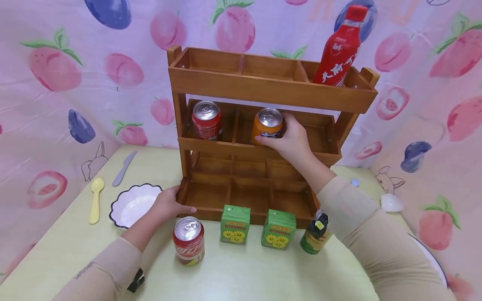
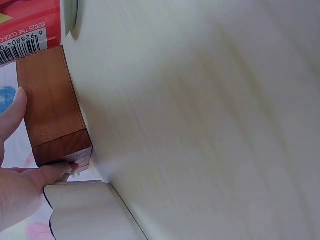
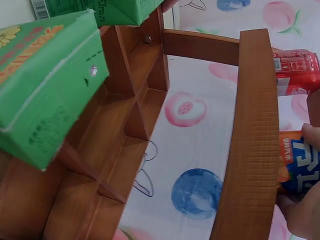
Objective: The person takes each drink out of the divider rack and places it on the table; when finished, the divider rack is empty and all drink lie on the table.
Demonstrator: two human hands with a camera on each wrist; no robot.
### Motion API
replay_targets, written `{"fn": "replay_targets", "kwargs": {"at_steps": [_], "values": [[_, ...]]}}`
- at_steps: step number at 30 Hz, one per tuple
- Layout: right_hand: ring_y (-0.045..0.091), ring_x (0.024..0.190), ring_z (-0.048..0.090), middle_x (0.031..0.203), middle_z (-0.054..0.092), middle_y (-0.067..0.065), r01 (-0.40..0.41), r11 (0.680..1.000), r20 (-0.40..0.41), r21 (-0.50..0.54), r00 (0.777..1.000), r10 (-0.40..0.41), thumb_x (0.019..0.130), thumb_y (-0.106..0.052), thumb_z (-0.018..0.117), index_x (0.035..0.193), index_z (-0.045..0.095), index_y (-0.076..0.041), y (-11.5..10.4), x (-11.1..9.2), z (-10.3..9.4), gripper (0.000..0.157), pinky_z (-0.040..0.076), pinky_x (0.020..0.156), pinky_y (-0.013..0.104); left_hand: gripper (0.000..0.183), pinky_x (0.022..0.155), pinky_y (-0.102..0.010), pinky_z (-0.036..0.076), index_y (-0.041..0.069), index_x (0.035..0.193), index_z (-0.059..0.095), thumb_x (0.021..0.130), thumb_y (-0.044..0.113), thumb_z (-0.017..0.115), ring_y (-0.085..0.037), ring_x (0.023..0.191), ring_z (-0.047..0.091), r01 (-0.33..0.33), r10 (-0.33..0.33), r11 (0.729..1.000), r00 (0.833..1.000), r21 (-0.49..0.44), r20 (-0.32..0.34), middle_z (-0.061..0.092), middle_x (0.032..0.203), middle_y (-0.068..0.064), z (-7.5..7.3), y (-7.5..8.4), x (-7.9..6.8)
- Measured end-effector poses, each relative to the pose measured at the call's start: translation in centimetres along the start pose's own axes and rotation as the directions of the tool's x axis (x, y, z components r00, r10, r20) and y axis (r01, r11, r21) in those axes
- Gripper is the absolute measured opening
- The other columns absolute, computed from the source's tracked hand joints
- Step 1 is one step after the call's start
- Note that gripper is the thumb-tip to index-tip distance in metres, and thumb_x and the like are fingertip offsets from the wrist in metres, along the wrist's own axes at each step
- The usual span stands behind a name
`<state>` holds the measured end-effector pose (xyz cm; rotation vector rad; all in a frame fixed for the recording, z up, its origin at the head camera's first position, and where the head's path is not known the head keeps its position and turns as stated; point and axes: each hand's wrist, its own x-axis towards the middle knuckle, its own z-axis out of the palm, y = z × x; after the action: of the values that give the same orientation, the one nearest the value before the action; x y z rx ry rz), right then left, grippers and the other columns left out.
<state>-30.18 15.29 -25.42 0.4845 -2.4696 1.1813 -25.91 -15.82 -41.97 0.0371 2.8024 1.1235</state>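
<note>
My right hand (image 1: 291, 136) grips an orange soda can (image 1: 268, 124) in the middle compartment of the wooden rack's (image 1: 271, 90) middle tier. The can stands upright; its base is hidden behind the front rail. In the right wrist view, fingers and thumb show around the orange can (image 3: 299, 162). Down at the rack's lower left corner, my left hand (image 1: 169, 203) holds the wooden end, thumb along the front. The left wrist view shows the fingers against the wooden end piece (image 2: 55, 100). A red cola can (image 1: 207, 120) occupies the middle tier's left compartment.
A red bottle (image 1: 340, 48) leans in the top tier's right compartment. Before the rack stand a red-and-white can (image 1: 189, 241), two green drink boxes (image 1: 235, 225) and a green-and-yellow can (image 1: 313, 241). A scalloped bowl (image 1: 135, 202), yellow spoon (image 1: 96, 200) and knife (image 1: 124, 168) lie left.
</note>
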Motion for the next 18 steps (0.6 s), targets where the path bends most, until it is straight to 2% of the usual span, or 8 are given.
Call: {"fn": "replay_targets", "kwargs": {"at_steps": [4,7,9,11,13,14,16,18], "values": [[0.006,0.105,0.050,0.116,0.051,-0.004,0.096,0.995,-0.057,0.034,0.994,-0.094,0.065,-0.034,0.079,0.125,0.041,-0.014,0.3,-0.5,0.1,0.074,0.043,0.087,0.022,0.095,0.096,-0.051,0.031,-0.012,0.133,0.029,0.065,0.033,0.079,-0.043,0.119,0.035,-0.002,0.002,1.000,1.000,0.003,-0.004,0.037,0.130,-0.030,-0.1,0.0,0.0],[0.007,0.103,0.052,0.114,0.053,-0.002,0.207,0.977,-0.117,0.039,0.973,-0.202,0.065,-0.025,0.080,0.121,0.043,-0.009,-0.6,-1.3,-0.2,0.069,0.045,0.085,0.023,0.095,0.095,-0.051,0.032,-0.011,0.133,0.028,0.065,0.033,0.079,-0.043,0.119,0.035,0.004,-0.004,1.000,1.000,0.003,0.003,0.037,0.130,-0.029,-0.1,0.0,0.0],[0.010,0.103,0.052,0.113,0.054,0.003,0.305,0.952,-0.154,0.020,0.942,-0.299,0.065,-0.017,0.080,0.119,0.045,-0.004,-1.9,-2.0,-0.7,0.066,0.045,0.085,0.026,0.096,0.095,-0.052,0.032,-0.010,0.134,0.028,0.065,0.033,0.079,-0.043,0.119,0.035,0.013,-0.013,1.000,1.000,0.003,0.004,0.037,0.131,-0.029,-0.2,0.0,0.1],[0.014,0.104,0.052,0.112,0.055,0.008,0.403,0.915,-0.187,-0.001,0.899,-0.396,0.063,-0.008,0.081,0.116,0.046,0.001,-3.5,-2.9,-1.3,0.064,0.045,0.086,0.029,0.096,0.094,-0.052,0.033,-0.009,0.134,0.028,0.065,0.034,0.079,-0.043,0.119,0.035,0.021,-0.021,1.000,1.000,0.003,0.008,0.037,0.131,-0.028,-0.2,0.0,0.1],[0.016,0.105,0.051,0.111,0.055,0.012,0.473,0.881,-0.203,-0.013,0.861,-0.466,0.061,-0.002,0.081,0.115,0.047,0.005,-5.0,-3.8,-2.0,0.063,0.045,0.088,0.031,0.096,0.094,-0.052,0.033,-0.008,0.135,0.028,0.065,0.034,0.079,-0.043,0.119,0.035,0.028,-0.028,1.000,1.000,0.004,0.007,0.037,0.131,-0.028,-0.2,0.0,0.1],[0.016,0.106,0.051,0.111,0.055,0.013,0.491,0.871,-0.207,-0.006,0.852,-0.482,0.060,0.000,0.081,0.114,0.047,0.005,-5.6,-4.4,-2.3,0.064,0.044,0.088,0.032,0.096,0.094,-0.052,0.033,-0.008,0.135,0.028,0.065,0.034,0.079,-0.043,0.119,0.035,0.031,-0.031,1.000,1.000,0.004,0.007,0.037,0.131,-0.028,-0.2,0.0,0.2],[0.016,0.106,0.051,0.111,0.055,0.012,0.493,0.869,-0.205,0.042,0.856,-0.475,0.059,0.003,0.080,0.114,0.047,0.006,-6.8,-5.6,-2.8,0.064,0.044,0.088,0.031,0.095,0.094,-0.052,0.033,-0.007,0.135,0.028,0.066,0.033,0.079,-0.043,0.119,0.035,0.034,-0.034,0.999,0.999,-0.001,0.011,0.037,0.131,-0.028,-0.1,0.0,0.2],[0.018,0.105,0.052,0.111,0.056,0.011,0.447,0.884,-0.179,0.138,0.889,-0.422,0.060,0.006,0.079,0.114,0.047,0.006,-7.6,-6.9,-3.1,0.063,0.045,0.087,0.032,0.095,0.094,-0.052,0.033,-0.007,0.135,0.028,0.066,0.033,0.079,-0.043,0.119,0.034,0.037,-0.037,0.999,0.999,-0.005,0.013,0.037,0.132,-0.027,0.0,0.0,0.2]]}}
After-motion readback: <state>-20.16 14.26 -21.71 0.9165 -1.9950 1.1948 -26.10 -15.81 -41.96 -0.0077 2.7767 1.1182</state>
